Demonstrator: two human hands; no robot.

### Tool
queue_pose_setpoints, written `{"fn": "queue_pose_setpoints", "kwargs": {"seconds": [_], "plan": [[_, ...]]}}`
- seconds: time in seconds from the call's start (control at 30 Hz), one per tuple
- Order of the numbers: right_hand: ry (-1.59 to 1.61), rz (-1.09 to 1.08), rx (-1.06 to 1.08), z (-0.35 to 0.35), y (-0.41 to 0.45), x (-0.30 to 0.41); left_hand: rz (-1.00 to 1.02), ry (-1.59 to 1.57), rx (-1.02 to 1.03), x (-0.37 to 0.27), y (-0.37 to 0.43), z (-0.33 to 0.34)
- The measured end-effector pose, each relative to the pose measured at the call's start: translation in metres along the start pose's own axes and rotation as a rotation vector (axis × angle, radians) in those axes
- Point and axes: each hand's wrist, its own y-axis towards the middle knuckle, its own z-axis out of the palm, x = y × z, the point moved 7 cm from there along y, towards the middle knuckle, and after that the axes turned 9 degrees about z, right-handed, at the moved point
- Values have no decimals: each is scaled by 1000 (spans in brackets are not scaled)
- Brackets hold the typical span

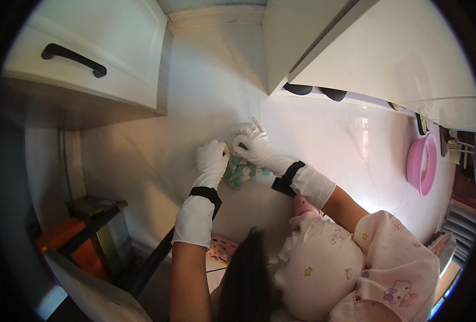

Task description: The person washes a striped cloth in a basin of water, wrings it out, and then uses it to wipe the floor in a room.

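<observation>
A bunch of artificial-looking green leaves [238, 171] lies on or just above the pale marbled floor, below and between my hands. My left hand [214, 159], in a white glove with a black band at the wrist, has its fingers closed on a thin stem of the bunch. My right hand [254, 145], gloved the same way, pinches a small dark green piece [243, 146] between thumb and forefinger, its other fingers spread. The fingertips of both hands are close together. Whether the two pieces are joined cannot be told.
White cabinets with a black handle [73, 60] stand at the upper left, and a white cabinet [383, 52] at the upper right with dark shoes under it. A pink basin [415, 165] is at the right. An orange box [61, 237] and black bars lie at the lower left.
</observation>
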Motion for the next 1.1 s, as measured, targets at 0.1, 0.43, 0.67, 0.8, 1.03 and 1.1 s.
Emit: {"fn": "queue_pose_setpoints", "kwargs": {"seconds": [0.1,0.43,0.67,0.8,1.03,1.1], "plan": [[-14,-11,-80,-14,-8,-7,-18,-76,-10,5,0,1],[-435,67,152,-2,-13,-5,-164,-716,130,25,-11,-2],[-309,-32,227,-16,-34,-14,-172,-777,38,26,-23,-5],[-312,-45,217,-25,-37,-16,-185,-849,11,23,-22,-8],[-313,-178,76,-10,-41,-15,-205,-900,45,15,-23,-19],[-342,-183,61,-23,-39,-17,-226,-947,59,11,-17,-23]]}}
